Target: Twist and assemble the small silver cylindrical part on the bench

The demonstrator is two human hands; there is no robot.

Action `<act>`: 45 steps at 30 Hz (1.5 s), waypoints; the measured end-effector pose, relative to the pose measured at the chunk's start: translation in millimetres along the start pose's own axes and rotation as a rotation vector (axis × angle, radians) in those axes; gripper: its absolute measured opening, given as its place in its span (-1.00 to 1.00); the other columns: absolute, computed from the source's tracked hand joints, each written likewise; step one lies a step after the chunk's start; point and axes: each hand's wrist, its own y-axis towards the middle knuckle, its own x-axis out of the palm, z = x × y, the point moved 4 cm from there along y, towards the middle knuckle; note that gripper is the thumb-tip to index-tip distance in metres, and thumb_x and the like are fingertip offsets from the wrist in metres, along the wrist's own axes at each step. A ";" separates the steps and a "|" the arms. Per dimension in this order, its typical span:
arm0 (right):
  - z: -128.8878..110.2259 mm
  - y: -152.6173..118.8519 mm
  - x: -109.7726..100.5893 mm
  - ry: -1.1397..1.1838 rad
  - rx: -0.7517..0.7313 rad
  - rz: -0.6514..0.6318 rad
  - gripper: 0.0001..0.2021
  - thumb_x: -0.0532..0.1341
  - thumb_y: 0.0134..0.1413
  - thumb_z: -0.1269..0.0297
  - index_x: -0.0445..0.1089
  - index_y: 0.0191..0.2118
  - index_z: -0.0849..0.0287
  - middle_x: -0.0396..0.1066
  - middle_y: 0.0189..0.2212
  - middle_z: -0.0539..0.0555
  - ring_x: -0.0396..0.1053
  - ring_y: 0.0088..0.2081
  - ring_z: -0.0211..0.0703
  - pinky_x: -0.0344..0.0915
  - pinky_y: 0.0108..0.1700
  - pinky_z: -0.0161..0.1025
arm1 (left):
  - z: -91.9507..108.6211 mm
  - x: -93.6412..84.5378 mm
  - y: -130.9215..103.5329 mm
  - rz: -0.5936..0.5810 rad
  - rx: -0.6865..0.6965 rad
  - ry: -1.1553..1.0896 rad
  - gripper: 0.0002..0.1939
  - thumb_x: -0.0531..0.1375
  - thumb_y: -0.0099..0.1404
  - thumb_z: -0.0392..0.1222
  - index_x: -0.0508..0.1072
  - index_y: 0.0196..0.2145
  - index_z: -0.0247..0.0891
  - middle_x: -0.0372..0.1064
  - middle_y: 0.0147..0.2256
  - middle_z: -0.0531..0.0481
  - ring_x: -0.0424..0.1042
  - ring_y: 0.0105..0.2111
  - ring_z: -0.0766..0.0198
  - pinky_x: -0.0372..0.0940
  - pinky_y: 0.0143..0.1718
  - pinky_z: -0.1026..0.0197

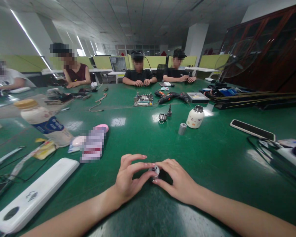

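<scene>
Between the fingertips of both hands sits a small silver-grey round part [155, 171] with dark holes on its face; the fingers cover much of it. My left hand [130, 176] pinches it from the left with thumb and finger, the other fingers raised. From the right, my right hand [176, 179] closes thumb and index finger on its edge. Farther off stand a grey cylinder [182, 129] and a cream flask body [195, 117] without a lid. A steel cap with a ring [162, 118] and a small dark fitting [169, 111] are beside them.
On the left are a white power bank [36, 194], a milk bottle [44, 123] and cables. A circuit board [143, 99] and power drills [171, 96] lie farther back. A phone [253, 130] rests at right. Several people sit around the green table [128, 138].
</scene>
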 end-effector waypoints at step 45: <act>22.0 -1.1 13.4 -0.104 -0.183 0.070 -0.81 0.23 0.18 0.29 0.30 -0.08 0.09 0.45 -0.26 0.07 0.43 -0.23 -0.11 0.40 -0.23 -0.25 | -0.1 7.3 -9.5 -0.311 0.193 0.047 -0.77 0.11 0.41 -0.19 0.49 -0.04 -0.04 0.53 -0.05 0.01 0.38 0.00 0.15 0.24 -0.02 0.10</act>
